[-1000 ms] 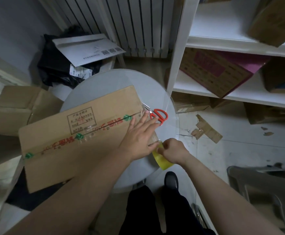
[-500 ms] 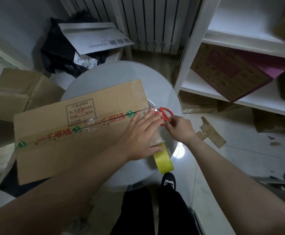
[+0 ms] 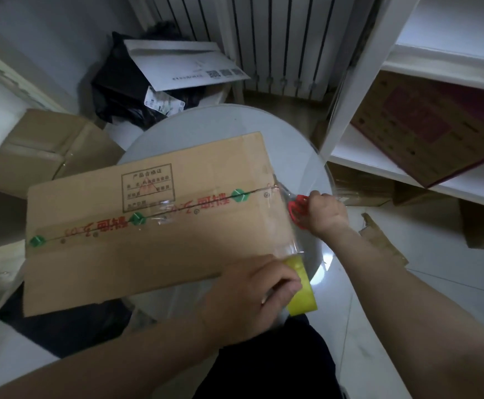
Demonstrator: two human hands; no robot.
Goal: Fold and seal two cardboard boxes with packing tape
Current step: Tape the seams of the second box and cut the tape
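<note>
Shifting off the box (image 3: 148, 226), the left hand (image 3: 252, 292) now clamps the roll (image 3: 302, 295) beneath it. The right hand (image 3: 325, 214) seemingly grips the scissors (image 3: 297, 210) just left of it; cutting likely follows.

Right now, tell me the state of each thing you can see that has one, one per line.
Cardboard box: closed, lying on the round table, clear tape along its seam.
Tape roll: gripped by the left hand, strip pulled out to the box's right end.
Scissors: red handles gripped by the right hand; blades unclear.
Box on the floor: a flap seems open.
</note>
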